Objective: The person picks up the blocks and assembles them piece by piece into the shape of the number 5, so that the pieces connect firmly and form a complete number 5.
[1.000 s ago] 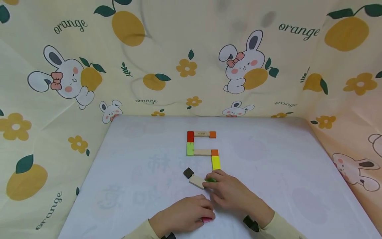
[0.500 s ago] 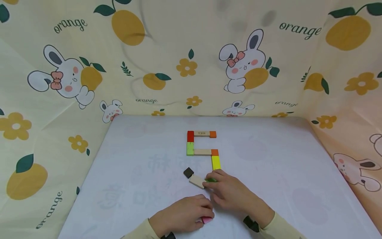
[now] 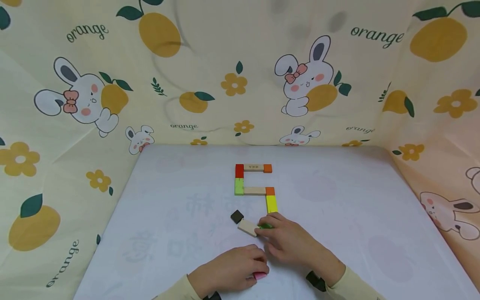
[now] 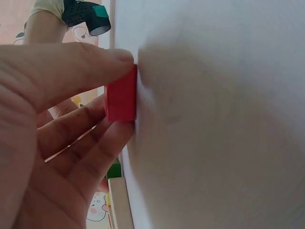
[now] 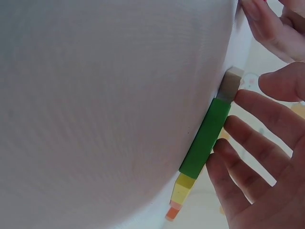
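My left hand (image 3: 232, 268) pinches a small pinkish-red wooden block (image 4: 122, 98) between thumb and fingers, low over the table. My right hand (image 3: 290, 241) lies across a green block (image 5: 205, 138), its fingertips touching the top and its thumb held apart. In the head view the hand covers most of the green block. One end of the green block meets a yellow block (image 3: 271, 204); at the other end lies a pale wooden block (image 3: 247, 228), slanting toward a black block (image 3: 237, 216) turned at an angle.
Farther back, a bent line of blocks runs on from the yellow one: orange (image 3: 270, 191), plain wood (image 3: 255, 191), light green (image 3: 239, 186), red (image 3: 239, 171), lettered wood (image 3: 253, 168) and orange (image 3: 267, 168). A patterned cloth (image 3: 210, 54) rises behind the white table (image 3: 337, 216).
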Tool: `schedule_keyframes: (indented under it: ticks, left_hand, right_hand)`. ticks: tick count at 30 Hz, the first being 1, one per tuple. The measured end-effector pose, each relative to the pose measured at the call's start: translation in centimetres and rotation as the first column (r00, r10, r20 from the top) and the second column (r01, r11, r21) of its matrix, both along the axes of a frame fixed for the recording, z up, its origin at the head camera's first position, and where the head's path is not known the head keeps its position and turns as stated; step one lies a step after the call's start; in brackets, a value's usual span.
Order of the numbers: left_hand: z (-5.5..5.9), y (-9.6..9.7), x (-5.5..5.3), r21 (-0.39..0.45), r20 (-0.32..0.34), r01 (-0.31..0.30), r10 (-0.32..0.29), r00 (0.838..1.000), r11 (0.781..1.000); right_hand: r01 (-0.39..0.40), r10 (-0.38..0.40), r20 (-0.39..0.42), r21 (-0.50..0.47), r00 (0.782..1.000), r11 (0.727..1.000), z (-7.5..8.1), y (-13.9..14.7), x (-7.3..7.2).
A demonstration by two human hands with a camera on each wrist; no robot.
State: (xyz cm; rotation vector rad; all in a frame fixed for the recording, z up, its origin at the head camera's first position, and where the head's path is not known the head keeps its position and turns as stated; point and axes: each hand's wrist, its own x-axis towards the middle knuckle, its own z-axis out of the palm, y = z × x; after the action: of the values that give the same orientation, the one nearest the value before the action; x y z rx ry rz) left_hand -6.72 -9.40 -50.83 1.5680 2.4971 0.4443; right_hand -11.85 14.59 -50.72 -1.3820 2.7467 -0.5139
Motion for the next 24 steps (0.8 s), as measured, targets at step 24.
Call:
schedule_keyframes:
  ticks: [24]
  left_hand:
    - [3.5,-6.0,-7.7,0.077,0.181,-0.342,0.324,0.928,0.936]
  right_hand:
    - [-0.016,0.016,-0.021,0.004,1.000,1.000,-0.1,0.0,0.0]
